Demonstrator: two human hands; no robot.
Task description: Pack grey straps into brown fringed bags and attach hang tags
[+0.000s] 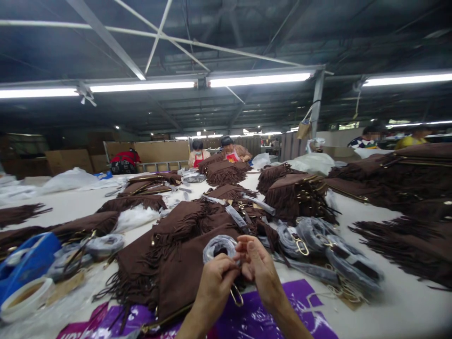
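A coiled bag strap (212,246) in clear plastic wrap is between my hands, above a brown fringed bag (187,263). My left hand (216,278) is closed in a pinch on the coil's lower edge. A gold metal clasp (237,296) hangs just below the fingers. To the coil's right, my right hand (259,268) has its fingers curled, thumb and fingertips close together; what they grip, if anything, is hidden. Beneath both wrists lies a purple plastic bag (247,313).
Several wrapped straps (318,235) lie to the right. Stacks of fringed bags (296,190) cover much of the table. At left are a blue tape dispenser (31,259) and a tape roll (26,299). Two people (233,151) work across the table; others are at far right.
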